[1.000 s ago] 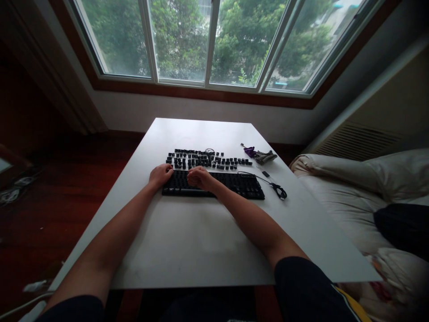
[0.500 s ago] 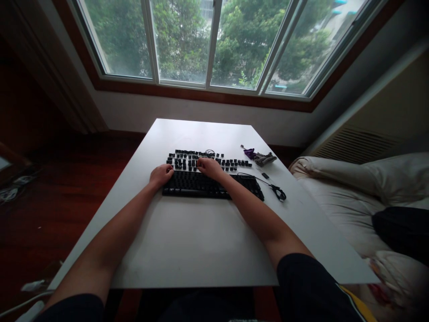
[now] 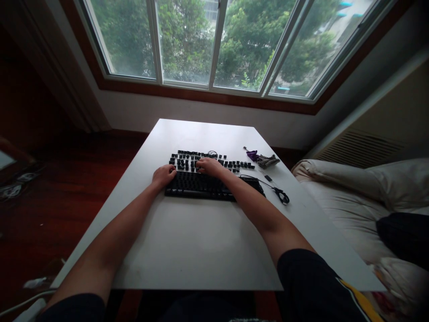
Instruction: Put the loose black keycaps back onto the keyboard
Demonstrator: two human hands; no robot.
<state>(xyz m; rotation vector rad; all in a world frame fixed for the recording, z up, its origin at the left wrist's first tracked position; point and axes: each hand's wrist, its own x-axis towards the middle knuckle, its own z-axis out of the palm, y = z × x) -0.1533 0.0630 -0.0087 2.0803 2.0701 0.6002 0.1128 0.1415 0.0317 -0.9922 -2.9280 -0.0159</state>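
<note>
A black keyboard [image 3: 201, 185] lies across the middle of a white table [image 3: 201, 241]. Behind it, several loose black keycaps [image 3: 187, 160] are laid out in rows. My left hand [image 3: 163, 175] rests with curled fingers on the keyboard's left end, gripping its corner. My right hand [image 3: 208, 166] reaches over the keyboard's back edge to the keycap rows, its fingers bent down onto the caps; whether a cap is pinched between them is hidden.
A purple tool and a greyish bundle [image 3: 263, 159] lie at the table's back right. A black cable [image 3: 278, 193] runs from the keyboard's right end. A bed with white bedding [image 3: 355, 201] stands to the right. A window is ahead, a dark wood floor to the left.
My right hand has moved from the keyboard's middle back to the loose keycap rows. The left hand has stayed on the keyboard's left end.
</note>
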